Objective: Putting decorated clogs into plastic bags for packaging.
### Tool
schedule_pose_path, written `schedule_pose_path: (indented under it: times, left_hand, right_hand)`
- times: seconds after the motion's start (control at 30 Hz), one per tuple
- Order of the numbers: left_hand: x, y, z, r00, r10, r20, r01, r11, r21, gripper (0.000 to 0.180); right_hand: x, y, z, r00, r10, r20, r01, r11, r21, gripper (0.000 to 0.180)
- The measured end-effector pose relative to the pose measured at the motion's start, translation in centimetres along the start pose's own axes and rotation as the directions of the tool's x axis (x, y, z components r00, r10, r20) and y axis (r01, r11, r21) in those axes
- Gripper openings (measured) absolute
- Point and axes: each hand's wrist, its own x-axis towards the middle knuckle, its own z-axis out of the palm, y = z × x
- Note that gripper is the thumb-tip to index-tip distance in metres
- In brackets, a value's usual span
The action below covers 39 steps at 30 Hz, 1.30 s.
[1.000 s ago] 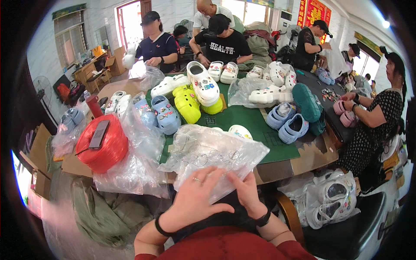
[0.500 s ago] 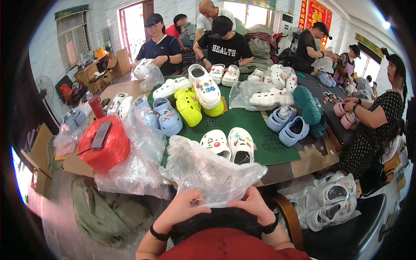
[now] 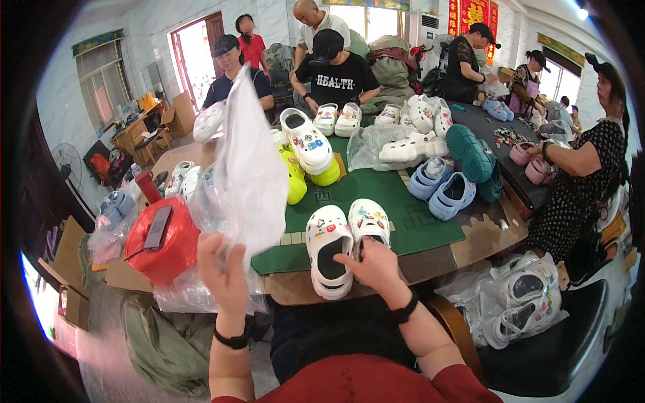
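Note:
My left hand [image 3: 225, 274] is raised at the left with a clear plastic bag [image 3: 252, 181] pinched in it. The bag stands up above the fingers, billowed and tall. At the table's near edge is a pair of white clogs with colourful charms. The left clog [image 3: 329, 225] sits nearer to me, tilted; the right clog [image 3: 369, 216] is beside it, partly covered by my fingers. My right hand [image 3: 376, 269] grips the pair at the heel openings, thumb at the left clog's rim and fingers inside the right clog.
A red twine roll [image 3: 161, 235] with a dark phone [image 3: 157, 228] on top stands left. Beyond are more white clogs [image 3: 306, 141], lime ones [image 3: 295, 178], blue ones [image 3: 451, 195] and a teal one [image 3: 470, 154]. Bagged white clogs [image 3: 521, 295] lie on a black chair [image 3: 571, 336]. Several people work around.
The bag has swung up and left with my left hand, uncovering the white clogs. My right hand has let go of the bag and taken hold of the clogs, which sit nearer me.

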Motion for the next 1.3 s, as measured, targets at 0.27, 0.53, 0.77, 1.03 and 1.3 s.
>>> schedule_pose_path:
  times: [0.27,0.53,0.77,1.03,1.3]
  left_hand:
    - [2.8,0.7,6.3,0.738,0.476,0.477,-0.604,0.782,0.153,0.022]
    - [-3.1,-7.3,5.7,0.717,0.123,0.686,-0.300,0.943,0.145,0.018]
    - [-8.7,-8.9,6.2,0.413,-0.122,0.902,0.112,0.990,0.083,0.035]
    - [-7.9,-9.2,5.6,0.639,0.023,0.769,-0.149,0.984,0.095,0.018]
    - [-9.0,-7.9,6.0,0.562,0.034,0.826,-0.483,0.825,0.294,0.059]
  right_hand:
    - [1.0,2.9,1.7,0.982,0.189,0.028,-0.189,0.937,0.292,0.039]
    - [-6.0,9.8,-5.7,0.883,0.444,-0.155,-0.324,0.814,0.482,0.037]
    - [-9.5,13.5,-10.8,0.808,0.516,-0.285,-0.282,0.763,0.582,0.025]
    - [-9.8,6.8,-13.9,0.861,0.497,-0.109,-0.139,0.436,0.889,0.037]
    - [-10.5,6.1,-12.5,0.914,0.322,0.248,-0.263,0.003,0.965,0.048]
